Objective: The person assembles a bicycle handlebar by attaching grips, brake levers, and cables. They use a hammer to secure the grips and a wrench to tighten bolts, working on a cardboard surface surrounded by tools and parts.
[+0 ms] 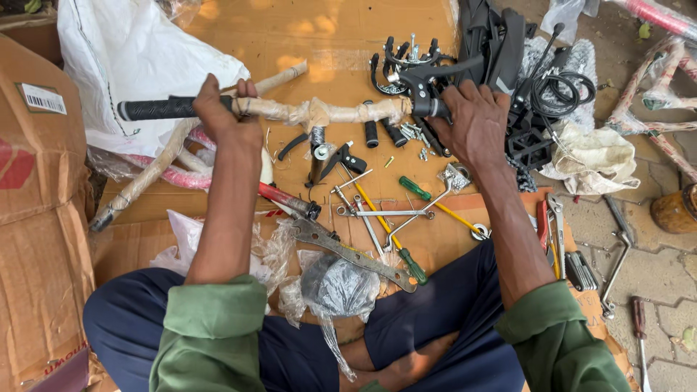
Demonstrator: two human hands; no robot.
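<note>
Handlebar: paper-wrapped metal handlebar [312, 111], which I hold level.
Left hand [221, 112]: fingers curled round it beside the black rubber grip [156, 109].
Right hand [475, 120]: fingers closed on the black brake lever [428, 87].

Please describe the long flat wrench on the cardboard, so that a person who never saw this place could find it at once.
Start at the cardboard sheet on the ground before the seated person. Between the forearms, near the knees, the flat wrench lies slanting, partly on clear plastic wrap. Unlike the thin spanners and green-handled screwdrivers nearby, it is a wide grey metal strip with cut-out holes.

cardboard sheet [319, 36], wrenches [353, 255], screwdrivers [415, 189] on it
</note>
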